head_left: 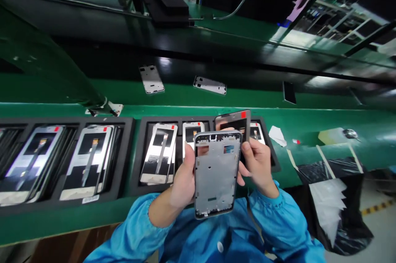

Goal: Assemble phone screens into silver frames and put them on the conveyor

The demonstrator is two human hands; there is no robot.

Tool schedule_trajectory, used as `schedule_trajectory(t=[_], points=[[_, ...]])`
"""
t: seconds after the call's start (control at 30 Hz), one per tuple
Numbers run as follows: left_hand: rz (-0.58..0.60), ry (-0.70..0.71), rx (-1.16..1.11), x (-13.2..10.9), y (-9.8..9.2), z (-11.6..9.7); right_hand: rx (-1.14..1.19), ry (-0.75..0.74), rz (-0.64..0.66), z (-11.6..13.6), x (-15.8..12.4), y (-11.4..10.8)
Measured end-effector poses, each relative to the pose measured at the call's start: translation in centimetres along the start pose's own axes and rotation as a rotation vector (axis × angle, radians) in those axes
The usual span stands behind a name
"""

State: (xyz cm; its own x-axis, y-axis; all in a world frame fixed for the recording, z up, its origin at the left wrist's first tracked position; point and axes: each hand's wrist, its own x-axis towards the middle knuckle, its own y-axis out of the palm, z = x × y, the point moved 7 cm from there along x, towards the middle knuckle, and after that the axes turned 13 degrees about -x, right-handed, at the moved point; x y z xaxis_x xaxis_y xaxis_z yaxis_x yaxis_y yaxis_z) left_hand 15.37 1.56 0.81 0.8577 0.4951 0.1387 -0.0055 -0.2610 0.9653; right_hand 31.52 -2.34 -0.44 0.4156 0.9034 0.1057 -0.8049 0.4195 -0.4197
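My left hand (183, 178) is closed on a grey phone frame (216, 182), its inner side with cutouts and small clips facing me. Held upright in front of my chest, the frame covers most of that hand's fingers. Just behind it, my right hand (260, 166) grips a phone screen (231, 120) with a red sticker at its top corner. The frame overlaps the lower part of this screen; whether the two touch, I cannot tell. Beneath my hands lies a black foam tray (136, 172) with phone screens (160, 153) in its compartments, ribbon cables showing on their backs.
A second black tray (125, 159) at left holds stacked screens (88, 159). Two phone frames (151, 79) and a dark phone-shaped piece (289, 92) lie farther back. White paper (277, 136) and a black plastic bag (349, 213) are at right. A green post (55, 56) rises at left.
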Motion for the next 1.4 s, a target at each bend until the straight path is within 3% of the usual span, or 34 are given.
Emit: schedule_trajectory(t=[0.1,0.2,0.4,0.63,0.77,0.83,0.9,1.0,1.03,1.1,1.17,1.27,1.4], points=[[-0.044,0.041,0.123,0.7,-1.1,0.2,0.035,-0.061,-0.186,1.3,0.9,-0.1],[-0.074,0.171,0.399,1.0,-1.7,0.0,0.047,-0.164,-0.364,3.1,1.3,-1.0],[-0.014,0.387,1.082,0.4,-1.3,-1.0,0.188,-0.151,-0.251,4.1,1.6,-0.5],[0.214,0.489,1.549,1.9,-0.7,-1.8,0.422,-0.174,-0.281,3.4,3.0,-0.5],[0.396,0.431,1.732,4.1,0.7,-1.0,0.405,-0.193,-0.329,2.5,3.4,-2.9],[0.483,0.392,1.773,5.5,1.6,-0.2,0.347,-0.211,-0.378,2.1,2.7,-5.3],[0.493,0.388,1.75,7.0,2.6,0.3,0.244,-0.255,-0.34,1.5,1.9,-8.3],[0.287,0.388,1.612,9.1,3.0,-0.2,0.036,-0.235,-0.163,-1.5,1.4,-13.9],[0.186,0.356,1.537,9.6,2.7,-0.5,-0.044,-0.157,-0.183,-3.5,1.6,-16.6],[0.004,0.271,1.352,10.2,1.8,-0.9,-0.223,0.144,-0.278,-8.7,2.3,-21.9],[-0.117,0.227,1.178,10.1,1.4,-1.2,-0.321,0.305,-0.304,-13.0,3.1,-25.4],[-0.27,0.216,1.043,9.6,1.3,-1.8,-0.407,0.413,-0.301,-17.3,4.1,-27.3],[-0.39,0.18,0.99,9.2,1.8,-2.0,-0.49,0.47,-0.295,-19.8,4.5,-27.4]])
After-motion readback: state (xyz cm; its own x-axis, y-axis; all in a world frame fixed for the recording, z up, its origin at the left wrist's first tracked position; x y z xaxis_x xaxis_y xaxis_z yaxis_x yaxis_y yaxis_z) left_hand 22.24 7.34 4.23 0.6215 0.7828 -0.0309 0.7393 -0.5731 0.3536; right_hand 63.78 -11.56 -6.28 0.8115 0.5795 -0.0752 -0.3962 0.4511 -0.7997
